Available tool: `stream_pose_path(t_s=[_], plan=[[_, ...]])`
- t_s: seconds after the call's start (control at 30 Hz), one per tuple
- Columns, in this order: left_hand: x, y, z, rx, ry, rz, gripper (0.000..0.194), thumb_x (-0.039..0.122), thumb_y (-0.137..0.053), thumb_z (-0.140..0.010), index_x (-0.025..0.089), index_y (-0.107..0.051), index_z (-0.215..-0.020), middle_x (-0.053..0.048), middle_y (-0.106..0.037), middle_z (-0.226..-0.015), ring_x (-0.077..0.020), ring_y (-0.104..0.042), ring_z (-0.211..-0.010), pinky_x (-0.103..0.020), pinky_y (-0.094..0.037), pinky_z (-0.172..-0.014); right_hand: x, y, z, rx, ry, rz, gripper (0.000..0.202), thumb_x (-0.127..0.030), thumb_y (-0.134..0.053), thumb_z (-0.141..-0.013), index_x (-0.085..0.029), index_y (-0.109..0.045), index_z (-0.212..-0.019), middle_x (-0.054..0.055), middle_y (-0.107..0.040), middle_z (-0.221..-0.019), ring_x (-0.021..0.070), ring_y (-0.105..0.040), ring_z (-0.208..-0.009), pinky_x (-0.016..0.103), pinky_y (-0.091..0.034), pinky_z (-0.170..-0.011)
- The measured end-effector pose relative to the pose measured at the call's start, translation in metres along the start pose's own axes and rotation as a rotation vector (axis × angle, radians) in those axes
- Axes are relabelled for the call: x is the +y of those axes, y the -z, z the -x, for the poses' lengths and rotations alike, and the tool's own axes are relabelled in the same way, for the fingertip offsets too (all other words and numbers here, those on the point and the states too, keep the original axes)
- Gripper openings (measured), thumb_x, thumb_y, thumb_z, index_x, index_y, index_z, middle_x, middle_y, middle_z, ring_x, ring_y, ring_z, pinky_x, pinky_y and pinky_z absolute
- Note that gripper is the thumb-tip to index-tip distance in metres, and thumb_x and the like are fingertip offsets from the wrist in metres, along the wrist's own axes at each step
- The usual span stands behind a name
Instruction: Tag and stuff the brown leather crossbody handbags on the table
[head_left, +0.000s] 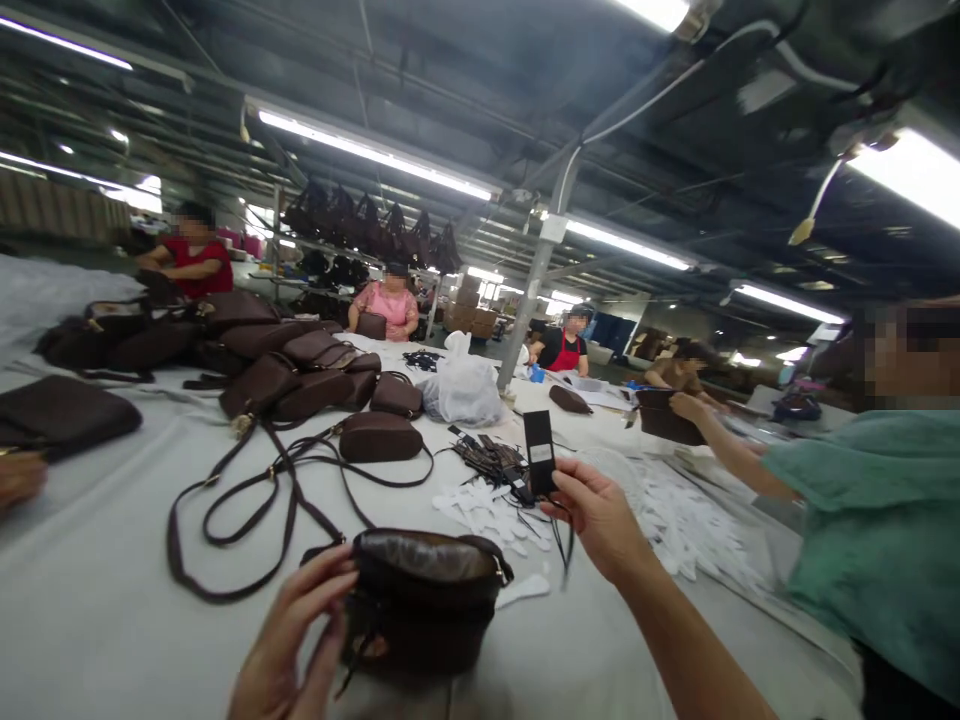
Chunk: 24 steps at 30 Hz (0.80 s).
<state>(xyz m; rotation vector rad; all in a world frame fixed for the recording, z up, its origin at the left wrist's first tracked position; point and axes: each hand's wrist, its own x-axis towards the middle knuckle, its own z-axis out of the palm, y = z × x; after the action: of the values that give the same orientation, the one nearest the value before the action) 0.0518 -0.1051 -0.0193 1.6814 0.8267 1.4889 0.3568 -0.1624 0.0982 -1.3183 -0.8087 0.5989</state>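
A small dark brown bag (427, 610) stands on the pale table in front of me, its top open and a shiny lining showing. My left hand (300, 625) is at the bag's left side, fingers apart, with the fingertips against its upper edge. Raised to the right of the bag, my right hand (596, 510) pinches a black tag (538, 453) with a small pale label on it. A dark cord loop hangs below that hand. Behind the tag lies a heap of black tags (491, 458), beside white paper-like pieces (480, 510).
Brown bags (300, 370) with long straps are piled at the left and middle. A clear plastic bag (463, 388) sits near a metal post (529, 310). A person in green (885, 520) stands at the right; others work farther back.
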Motion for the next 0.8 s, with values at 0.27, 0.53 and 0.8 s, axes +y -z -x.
stream_pose_path(t_s=[0.27,0.53,0.8], plan=[[0.086,-0.079,0.017,-0.588,0.614,1.024,0.076,0.066,-0.06,-0.076,0.022,-0.04,-0.134,-0.017,-0.049,-0.135,-0.031,-0.051,-0.121,-0.039,-0.05,-0.082,-0.005,-0.063,0.088,0.089,0.421,0.411,0.031,-0.045,-0.062,-0.081,-0.019,-0.069,-0.097,0.006,-0.073,-0.087,0.0196,-0.069,-0.074,0.03,-0.059,-0.066],[0.066,-0.069,0.031,-0.546,0.723,0.929,0.042,0.055,-0.068,-0.072,0.015,-0.054,-0.074,0.005,-0.05,-0.056,-0.0054,-0.041,-0.042,-0.019,-0.026,-0.041,0.027,-0.074,0.109,0.168,0.536,0.59,0.028,-0.041,-0.056,-0.086,-0.02,-0.07,-0.098,0.007,-0.074,-0.09,0.02,-0.07,-0.076,0.03,-0.057,-0.074],[0.035,0.005,0.021,-0.693,0.4,0.181,0.02,0.029,-0.055,-0.082,0.018,-0.053,-0.066,0.004,-0.048,-0.058,-0.0092,-0.04,-0.054,-0.021,-0.028,-0.052,0.085,-0.032,0.141,-0.086,0.052,0.362,0.028,-0.053,-0.067,-0.076,-0.026,-0.068,-0.084,0.001,-0.073,-0.075,0.0214,-0.07,-0.064,0.03,-0.06,-0.056]])
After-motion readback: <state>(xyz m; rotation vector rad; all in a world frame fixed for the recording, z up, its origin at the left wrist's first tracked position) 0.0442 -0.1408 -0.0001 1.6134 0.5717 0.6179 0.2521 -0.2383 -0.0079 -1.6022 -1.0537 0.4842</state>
